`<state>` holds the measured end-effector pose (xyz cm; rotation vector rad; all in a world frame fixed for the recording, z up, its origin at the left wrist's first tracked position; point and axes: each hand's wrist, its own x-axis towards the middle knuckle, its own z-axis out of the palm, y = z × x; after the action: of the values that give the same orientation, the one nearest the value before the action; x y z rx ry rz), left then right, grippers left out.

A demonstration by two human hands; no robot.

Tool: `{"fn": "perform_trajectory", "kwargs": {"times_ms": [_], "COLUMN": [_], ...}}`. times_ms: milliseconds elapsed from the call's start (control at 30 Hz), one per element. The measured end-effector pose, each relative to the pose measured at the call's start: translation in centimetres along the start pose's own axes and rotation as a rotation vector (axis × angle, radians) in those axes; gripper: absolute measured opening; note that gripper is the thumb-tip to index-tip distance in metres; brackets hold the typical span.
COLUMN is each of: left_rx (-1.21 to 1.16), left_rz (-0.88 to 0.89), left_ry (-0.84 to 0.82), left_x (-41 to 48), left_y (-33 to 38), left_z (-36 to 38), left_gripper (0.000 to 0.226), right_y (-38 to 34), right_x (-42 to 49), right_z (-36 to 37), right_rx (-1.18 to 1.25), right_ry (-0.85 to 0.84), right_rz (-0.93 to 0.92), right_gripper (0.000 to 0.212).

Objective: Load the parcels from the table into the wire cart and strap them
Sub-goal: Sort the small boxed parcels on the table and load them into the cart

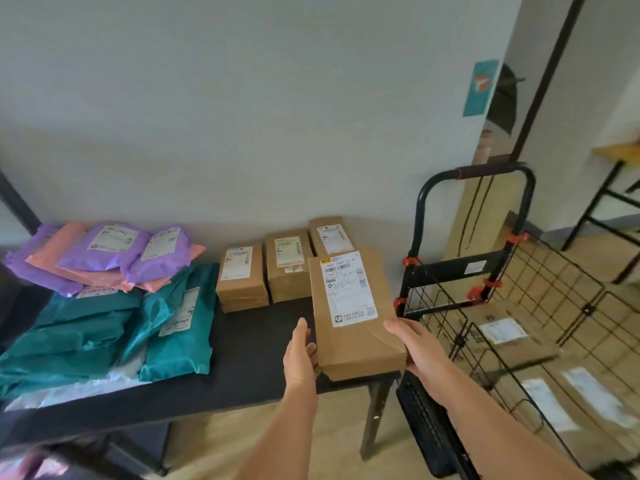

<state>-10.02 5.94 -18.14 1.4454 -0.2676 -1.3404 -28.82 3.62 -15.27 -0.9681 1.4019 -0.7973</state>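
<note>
I hold a brown cardboard parcel (353,313) with a white label above the right end of the black table (242,368). My left hand (299,355) grips its left side and my right hand (420,351) grips its right side near the lower corner. Three more brown boxes (242,275) stand at the back of the table. Teal mailer bags (173,323) and purple and pink mailer bags (104,254) lie on the left. The black wire cart (519,271) stands to the right of the table, with labelled brown boxes (512,337) inside it.
A grey wall runs behind the table. The cart's tall handle (485,173) rises beside a doorway. A wooden table with black legs (616,188) stands at the far right. A black cord (467,216) hangs behind the cart's handle.
</note>
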Motion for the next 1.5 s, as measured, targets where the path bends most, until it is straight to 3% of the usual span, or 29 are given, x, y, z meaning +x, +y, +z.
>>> {"fn": "perform_trajectory", "kwargs": {"times_ms": [267,867,1067,1267,1500], "left_rx": [0.118,0.283,0.297,0.285,0.379], "left_rz": [-0.041,-0.175,-0.207,-0.278,-0.293], "left_ry": [-0.264,-0.445,-0.409,-0.415,-0.36], "left_x": [-6.2,-8.2,-6.0,-3.2,-0.7], "left_y": [-6.0,-18.0,-20.0,-21.5,-22.8], "left_z": [8.1,24.5,31.9,38.4,41.9], "left_gripper": [0.049,0.061,0.065,0.056,0.048], "right_y": [3.1,9.0,8.8,7.5,8.1], "right_x": [-6.2,-8.3,-4.3,0.9,5.1], "right_z": [-11.0,-28.3,-34.7,-40.4,-43.4], "right_rx": [0.129,0.31,0.322,0.239,0.237], "right_ry": [0.013,0.318,0.347,0.323,0.336], "right_rz": [0.046,0.092,0.147,0.215,0.297], "right_gripper": [0.037,0.031,0.033,0.038,0.032]}}
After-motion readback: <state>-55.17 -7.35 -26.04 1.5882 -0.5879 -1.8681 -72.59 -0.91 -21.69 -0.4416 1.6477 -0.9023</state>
